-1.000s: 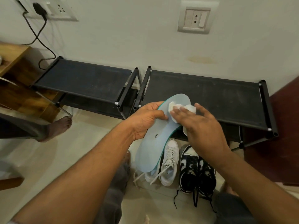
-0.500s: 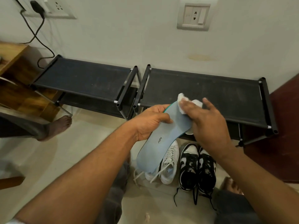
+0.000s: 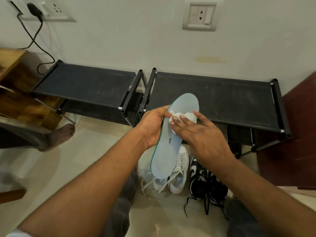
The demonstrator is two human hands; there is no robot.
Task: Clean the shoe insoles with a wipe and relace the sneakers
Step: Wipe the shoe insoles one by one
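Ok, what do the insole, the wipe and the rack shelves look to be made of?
Insole: likely foam with a matte, pale blue fabric-like top; green edge, slight curve along its length.
Wipe: thin white tissue or nonwoven, crumpled into soft folds.
Rack shelves: probably black woven fabric stretched flat on dark tubes; dull, dusty sheen.

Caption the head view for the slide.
Left hand grips a pale blue insole while right hand presses a white wipe on it.
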